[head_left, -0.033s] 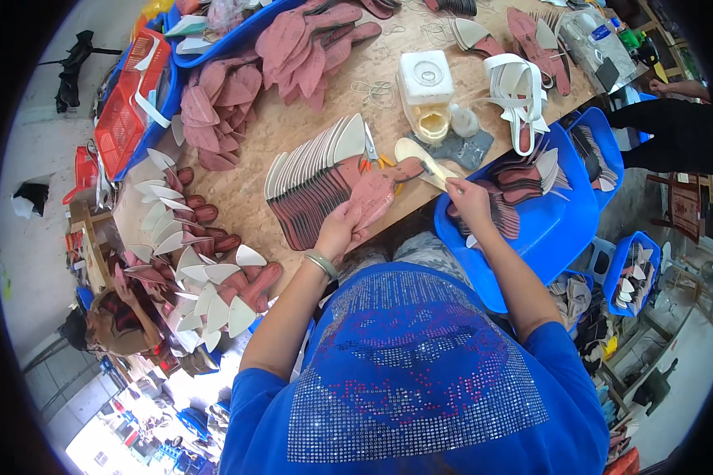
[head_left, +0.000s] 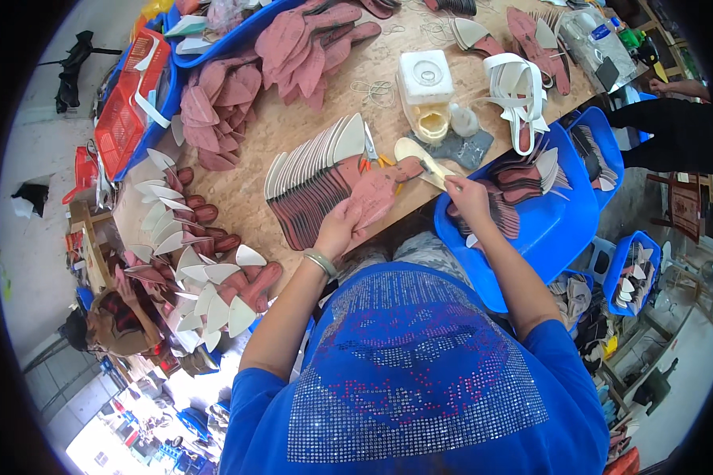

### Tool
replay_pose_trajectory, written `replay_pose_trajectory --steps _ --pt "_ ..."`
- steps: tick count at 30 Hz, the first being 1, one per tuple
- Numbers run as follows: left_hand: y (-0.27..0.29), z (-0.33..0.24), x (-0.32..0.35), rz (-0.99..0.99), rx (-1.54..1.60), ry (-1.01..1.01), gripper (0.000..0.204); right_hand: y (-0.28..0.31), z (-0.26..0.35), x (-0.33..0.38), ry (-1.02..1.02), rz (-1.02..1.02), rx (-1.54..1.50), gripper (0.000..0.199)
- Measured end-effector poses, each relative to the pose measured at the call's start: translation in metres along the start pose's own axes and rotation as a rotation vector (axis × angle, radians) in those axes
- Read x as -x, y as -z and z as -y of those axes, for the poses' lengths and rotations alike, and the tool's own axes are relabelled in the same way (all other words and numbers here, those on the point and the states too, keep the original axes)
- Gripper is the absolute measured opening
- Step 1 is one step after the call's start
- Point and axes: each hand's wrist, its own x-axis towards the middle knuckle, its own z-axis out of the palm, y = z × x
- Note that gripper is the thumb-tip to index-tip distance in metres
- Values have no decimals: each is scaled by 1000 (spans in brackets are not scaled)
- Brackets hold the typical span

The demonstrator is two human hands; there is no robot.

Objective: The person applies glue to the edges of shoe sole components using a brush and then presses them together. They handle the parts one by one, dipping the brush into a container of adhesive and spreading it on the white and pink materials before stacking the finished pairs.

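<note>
1. Head view, hard to make out: the fisheye rim bends the wooden worktable and darkens the corners. The person's blue top with sparkling studs fills the near middle and hides the table's near edge and the lap. At the far right another person's dark sleeve is cut off by the rim.

2. Head view, left grip: the left hand is closed around the near end of a flat pinkish-red shoe insole piece, thumb on top; the palm side is hidden. The piece lies over the near edge of the table, just right of a fanned row of dark red and cream insole pieces.

3. Head view, right grip: the right hand pinches a small brush with a dark handle, fingers tight; the tip meets the far end of the insole piece, over a cream oval insole. The bristles are too small to make out.

4. Head view, around: a white square glue tub stands farther off; a blue plastic basin of more pieces sits right of the hand.
</note>
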Motion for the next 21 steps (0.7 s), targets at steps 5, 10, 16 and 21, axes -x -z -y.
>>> replay_pose_trajectory --steps 5,10,16,21 --pt "-1 2 -4 -65 -435 -292 30 -8 9 -19 191 -27 94 24" --pt "-7 -8 5 -118 -632 -334 24 19 62 -1 167 224 -46 23" --pt "-5 9 -2 -149 -653 -356 20 28 99 33 468 244 -42 20" --pt "-2 10 -1 -175 -689 -328 27 12 87 21 411 137 -176 16"
